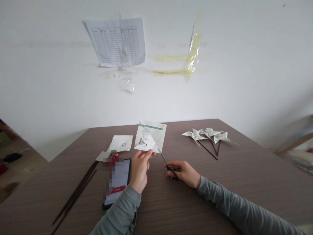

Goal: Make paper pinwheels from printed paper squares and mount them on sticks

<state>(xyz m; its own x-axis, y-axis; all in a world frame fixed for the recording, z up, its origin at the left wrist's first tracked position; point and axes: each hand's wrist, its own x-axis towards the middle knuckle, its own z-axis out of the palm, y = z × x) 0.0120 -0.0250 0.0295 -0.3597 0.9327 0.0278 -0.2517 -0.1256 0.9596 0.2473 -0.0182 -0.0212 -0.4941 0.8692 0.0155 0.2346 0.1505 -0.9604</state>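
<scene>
My left hand (pixel 141 168) pinches the lower edge of a square printed sheet of paper (pixel 153 132), held up above the table. Diagonal crease lines cross the sheet, and its upper left corner shows a slit. In my right hand (pixel 183 173) is a pair of scissors (pixel 164 159) with black handles. Their blades meet the sheet's lower right corner; whether they are cutting into it I cannot tell. Left of my left hand lies a phone (pixel 121 179). Beyond it sits a stack of square paper sheets (pixel 121 143).
Several paper pinwheels (pixel 207 133) on dark sticks lie at the back right of the brown table (pixel 232 182). Loose dark sticks (pixel 75 192) lie at the left, by a small red box (pixel 113 156). A printed form (pixel 117 42) is taped to the wall behind.
</scene>
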